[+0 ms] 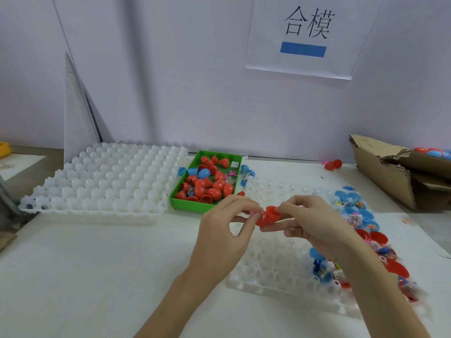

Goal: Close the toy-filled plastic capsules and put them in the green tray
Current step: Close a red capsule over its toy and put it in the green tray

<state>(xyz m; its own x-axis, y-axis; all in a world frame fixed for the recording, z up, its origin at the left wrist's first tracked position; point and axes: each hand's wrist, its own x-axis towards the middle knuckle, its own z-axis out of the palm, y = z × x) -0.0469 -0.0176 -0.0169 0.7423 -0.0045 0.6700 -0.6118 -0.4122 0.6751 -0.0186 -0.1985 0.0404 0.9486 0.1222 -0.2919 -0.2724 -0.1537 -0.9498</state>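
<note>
Both hands meet above the table's middle on one open red capsule (269, 215). My right hand (314, 224) pinches its cup-shaped half between thumb and fingers. My left hand (225, 222) grips the other end, where a bit of pink toy shows between the fingers. Just behind the hands stands the green tray (189, 203), holding several red capsules and a blue one (203, 173). Open red and blue capsule halves with bagged toys (373, 236) fill the right part of a clear cell tray (275, 262) under my right forearm.
A large white cell tray (105, 176) lies left of the green tray. Loose blue capsule halves (186, 171) sit at the green tray's edges. A torn cardboard box (400, 172) with more capsules stands at the far right, a red capsule (333, 164) near it. A wall closes the back.
</note>
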